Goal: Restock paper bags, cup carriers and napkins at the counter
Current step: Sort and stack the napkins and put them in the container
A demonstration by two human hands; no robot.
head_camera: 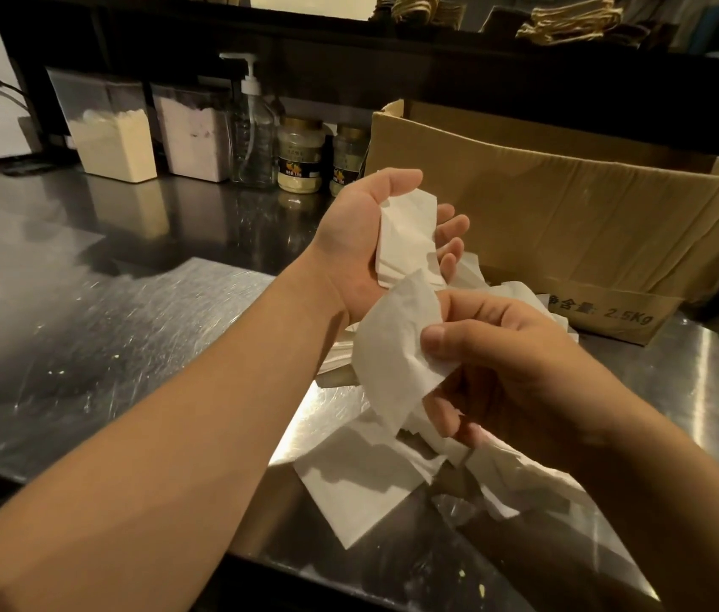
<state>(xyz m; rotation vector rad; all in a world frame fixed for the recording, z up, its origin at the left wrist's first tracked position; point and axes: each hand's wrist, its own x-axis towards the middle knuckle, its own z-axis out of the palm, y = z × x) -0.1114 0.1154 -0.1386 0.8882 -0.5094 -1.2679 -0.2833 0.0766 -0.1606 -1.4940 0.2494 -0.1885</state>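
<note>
— Where does the loose napkin [397, 346] sit against the stack?

— Just below and toward the body from it. The left hand [362, 240] is palm-up, fingers curled loosely round a small folded stack of napkins [406, 240], thumb over its far end. The right hand [512, 368] pinches the single napkin between thumb and forefinger at its right edge.

— So which way does the sheet travel?

— Up and away, I'd judge, a short way. Its top corner already lies close to the near end of the stack, at the left wrist; whether they touch I cannot tell.

— Do the long axes agree?

— Roughly. The stack runs away from the body along the left palm; the pinched sheet hangs tilted, crumpled at the lower end, so it likely needs flattening to lie flush.

— And the rest of the supply?

— More napkins [357, 483] lie scattered on the steel counter [106, 329] under the right hand, nearer that hand than the left. The cardboard box [569, 214] stands beyond both hands.
</note>
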